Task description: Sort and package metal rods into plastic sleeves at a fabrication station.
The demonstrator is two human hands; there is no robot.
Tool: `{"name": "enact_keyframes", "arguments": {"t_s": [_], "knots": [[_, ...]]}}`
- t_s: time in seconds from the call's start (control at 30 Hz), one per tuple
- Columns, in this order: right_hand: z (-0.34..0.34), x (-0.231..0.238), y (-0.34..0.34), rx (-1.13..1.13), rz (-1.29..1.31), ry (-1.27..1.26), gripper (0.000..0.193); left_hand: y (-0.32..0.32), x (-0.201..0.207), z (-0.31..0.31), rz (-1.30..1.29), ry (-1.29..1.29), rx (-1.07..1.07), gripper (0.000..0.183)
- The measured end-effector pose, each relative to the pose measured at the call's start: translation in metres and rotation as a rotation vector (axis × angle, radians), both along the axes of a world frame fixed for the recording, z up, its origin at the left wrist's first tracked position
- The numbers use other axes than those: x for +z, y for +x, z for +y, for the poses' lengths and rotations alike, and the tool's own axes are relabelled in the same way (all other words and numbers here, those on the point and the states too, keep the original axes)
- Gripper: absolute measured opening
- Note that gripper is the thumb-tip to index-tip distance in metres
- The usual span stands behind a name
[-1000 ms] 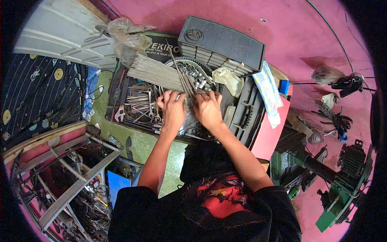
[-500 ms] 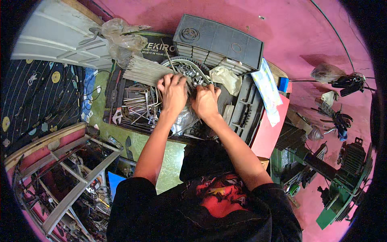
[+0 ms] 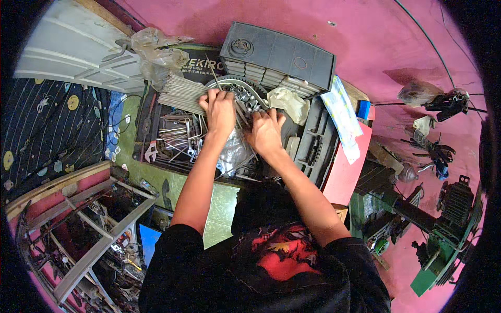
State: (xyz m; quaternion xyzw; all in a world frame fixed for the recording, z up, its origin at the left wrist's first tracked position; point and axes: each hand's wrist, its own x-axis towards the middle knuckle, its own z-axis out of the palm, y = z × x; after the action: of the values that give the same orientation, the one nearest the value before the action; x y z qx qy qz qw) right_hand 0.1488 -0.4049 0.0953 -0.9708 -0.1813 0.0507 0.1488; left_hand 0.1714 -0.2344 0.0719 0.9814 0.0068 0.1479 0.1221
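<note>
My left hand (image 3: 221, 116) reaches into the tool tray with its fingers bent down at the right end of a bundle of thin grey rods (image 3: 181, 95). My right hand (image 3: 267, 134) is beside it, fingers curled in among shiny metal sockets (image 3: 252, 105). What either hand grips is hidden beneath the fingers. A toothed metal ring (image 3: 237, 79) curves round the sockets, just beyond both hands. Between my wrists lies a clear plastic bag (image 3: 235, 156). Several wrenches (image 3: 180, 133) are heaped to the left of my left hand, with an adjustable wrench (image 3: 151, 152) at the tray's left side.
A grey drawer cabinet (image 3: 279, 55) stands behind the tray. A pale crumpled cloth (image 3: 288, 105) and a slotted dark holder (image 3: 314, 148) lie to the right. At lower left is a metal frame rack (image 3: 86, 266) full of parts; a green machine (image 3: 433, 266) stands at far right.
My left hand has shifted slightly left and away from me, its fingers drawn closer together. The right hand stays almost in place. The whole view has shifted a little.
</note>
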Motion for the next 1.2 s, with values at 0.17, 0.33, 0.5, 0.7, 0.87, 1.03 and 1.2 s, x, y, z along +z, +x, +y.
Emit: {"name": "enact_keyframes", "arguments": {"t_s": [0.17, 0.33, 0.5, 0.7, 0.87, 1.03, 1.2], "knots": [[-0.009, 0.019, -0.006, -0.014, -0.038, 0.137, 0.050, -0.012, 0.012, -0.010, -0.045, -0.143, 0.013, 0.014], [-0.026, 0.043, -0.019, -0.036, -0.018, 0.181, 0.049, -0.030, 0.029, -0.025, -0.091, -0.217, 0.039, 0.015], [-0.061, 0.049, -0.037, -0.088, 0.055, 0.247, 0.040, -0.045, 0.047, -0.051, -0.105, -0.278, -0.006, 0.020], [-0.119, 0.057, -0.068, -0.219, 0.195, 0.305, 0.028, -0.061, 0.063, -0.103, -0.139, -0.345, -0.178, 0.025], [-0.160, 0.066, -0.093, -0.337, 0.264, 0.511, 0.025, -0.070, 0.090, -0.144, -0.178, -0.342, -0.312, 0.028], [-0.196, 0.080, -0.116, -0.372, 0.188, 0.716, 0.022, -0.075, 0.117, -0.184, -0.214, -0.319, -0.424, 0.030], [-0.232, 0.099, -0.135, -0.461, 0.268, 0.870, 0.021, -0.088, 0.145, -0.226, -0.260, -0.325, -0.452, 0.027]]}}
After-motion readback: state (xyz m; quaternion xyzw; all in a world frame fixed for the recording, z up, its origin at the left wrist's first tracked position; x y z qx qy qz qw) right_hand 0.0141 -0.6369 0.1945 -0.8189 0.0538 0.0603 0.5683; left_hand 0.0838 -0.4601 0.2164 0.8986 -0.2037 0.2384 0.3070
